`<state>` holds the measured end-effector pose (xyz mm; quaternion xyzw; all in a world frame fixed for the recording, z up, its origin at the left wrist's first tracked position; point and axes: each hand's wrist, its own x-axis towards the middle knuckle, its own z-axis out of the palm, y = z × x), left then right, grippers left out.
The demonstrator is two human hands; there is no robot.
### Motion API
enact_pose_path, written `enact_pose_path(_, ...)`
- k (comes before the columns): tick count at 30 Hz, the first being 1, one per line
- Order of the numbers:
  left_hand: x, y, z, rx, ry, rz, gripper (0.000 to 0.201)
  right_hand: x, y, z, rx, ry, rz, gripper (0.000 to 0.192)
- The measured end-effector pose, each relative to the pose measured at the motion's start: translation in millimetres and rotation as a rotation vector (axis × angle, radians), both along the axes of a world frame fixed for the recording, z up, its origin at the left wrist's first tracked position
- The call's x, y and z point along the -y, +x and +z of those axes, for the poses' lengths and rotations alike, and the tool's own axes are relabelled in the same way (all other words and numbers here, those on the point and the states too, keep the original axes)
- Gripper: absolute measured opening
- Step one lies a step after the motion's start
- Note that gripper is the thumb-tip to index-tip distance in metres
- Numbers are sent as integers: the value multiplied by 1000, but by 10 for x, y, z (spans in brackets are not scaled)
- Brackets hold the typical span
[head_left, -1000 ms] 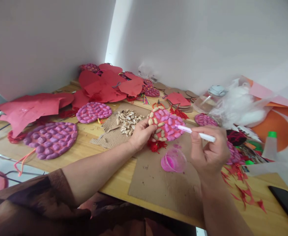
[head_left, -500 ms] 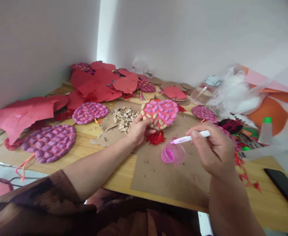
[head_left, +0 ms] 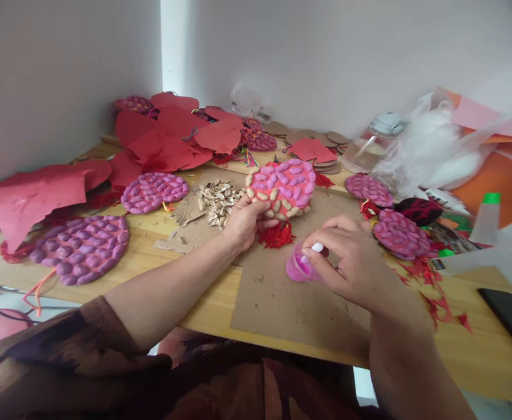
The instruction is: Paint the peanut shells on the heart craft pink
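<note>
My left hand [head_left: 249, 224] grips the lower left edge of a heart-shaped peanut-shell ornament [head_left: 284, 185], thumb on its front. Many of its shells are painted pink; those along the left and bottom edges are bare tan. A red tassel [head_left: 277, 234] hangs beneath it. In my right hand [head_left: 346, 256] is a white marker pen [head_left: 316, 248], pinched between thumb and fingers. The pen's tip end is down in a small clear cup [head_left: 297, 269] of pink paint, which stands on a cardboard sheet [head_left: 269, 315]. My fingers hide part of the pen and the cup.
Left of my hand lies a heap of peanut shells [head_left: 218, 201] on torn cardboard. Pink-purple shell ornaments [head_left: 83, 248] lie on both sides. Red paper cutouts [head_left: 168, 137] pile up behind. On the right are a plastic jar [head_left: 376, 140], a green-capped bottle [head_left: 487, 219] and a black phone [head_left: 507, 324].
My right hand has moved left and down, tilting the marker pen from above the cup into it. The ornament stays in my left hand. The whole view has shifted slightly.
</note>
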<state>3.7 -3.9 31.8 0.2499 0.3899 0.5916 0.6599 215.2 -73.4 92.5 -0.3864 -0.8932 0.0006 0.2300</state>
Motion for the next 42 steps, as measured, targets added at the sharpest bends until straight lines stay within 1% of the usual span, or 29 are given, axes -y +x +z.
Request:
enact_pose_path(5,6,4,-13,8,-6,-10,31,5,-25,-18,17,-19,-5,9)
enact_pose_path(10,-2,24,-55,57,21,39,23,-1,-37,-27,11,9,2,9)
enact_pose_path(16,-3,32,-19,109,-21,35,17,-24,-40,-57,10,33,23,9)
enact_pose_path(20,2,37,-15,128,-25,50,18,-32,-57,-72,3,41,34,10)
enact_pose_path(27,0,36,-52,109,12,14,18,-37,-70,-86,14,57,32,7)
enact_pose_path(33,-7,37,-84,82,23,8,20,-48,-73,-92,20,65,8,13)
enact_pose_path(37,-1,44,-103,62,63,4,23,-72,3,-62,-78,70,-18,10)
enact_pose_path(39,8,51,-97,47,82,0,26,-77,65,-28,-189,80,-30,8)
enact_pose_path(42,32,63,-73,17,112,-19,30,-68,134,7,-414,82,-103,14)
